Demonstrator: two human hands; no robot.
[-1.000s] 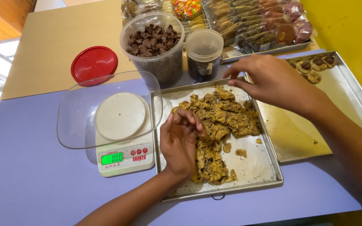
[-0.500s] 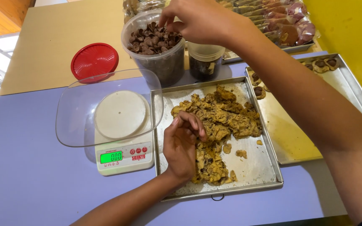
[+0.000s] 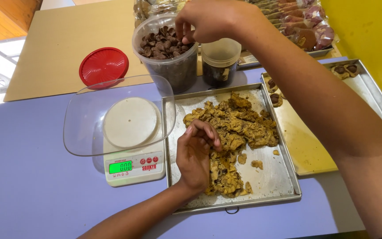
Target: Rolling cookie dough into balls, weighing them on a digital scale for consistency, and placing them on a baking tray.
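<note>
- The left hand (image 3: pixel 194 155) is resting in the metal tray (image 3: pixel 270 181), its fingers curled together over a piece of cookie dough (image 3: pixel 233 132), at the left edge of the dough heap.
- The right hand (image 3: pixel 208 20) is reaching over the open tub of chocolate pieces (image 3: pixel 166 48), its grip pinching together at the tub's right rim; what it is holding I cannot tell.
- A smaller lidded jar (image 3: pixel 219 62) is standing just beside the tub.
- A kitchen scale (image 3: pixel 131 150) carrying a clear bowl (image 3: pixel 85 119) is sitting on the purple table (image 3: pixel 32 186), left of the tray.
- A red lid (image 3: pixel 103 66) is lying on the cardboard (image 3: pixel 67 40) behind.
- A second tray (image 3: pixel 306 146) is lying to the right, holding shaped cookies (image 3: pixel 274 98).
</note>
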